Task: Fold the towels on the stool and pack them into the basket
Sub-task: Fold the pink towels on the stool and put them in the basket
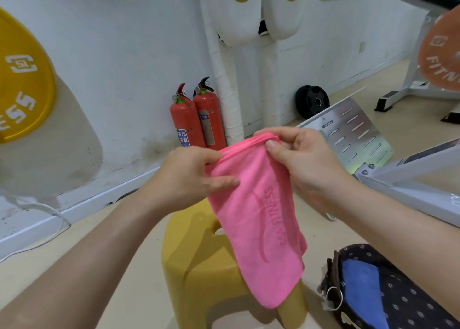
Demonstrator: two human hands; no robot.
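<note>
Fabric basket [410, 303], dark navy with small pale flowers, sits lowest right, with a blue towel [361, 286] lying inside. Beside it stands a glossy yellow moulded plastic stool [199, 266]. Above its seat hangs a soft pink microfibre towel [258, 216], doubled over, with embossed lettering. The left hand [191, 177] pinches its left edge between thumb and fingers; the right hand [303, 159] pinches the bunched top corner. Two red cylindrical fire extinguishers [199, 119] stand against the white wall [124, 55].
</note>
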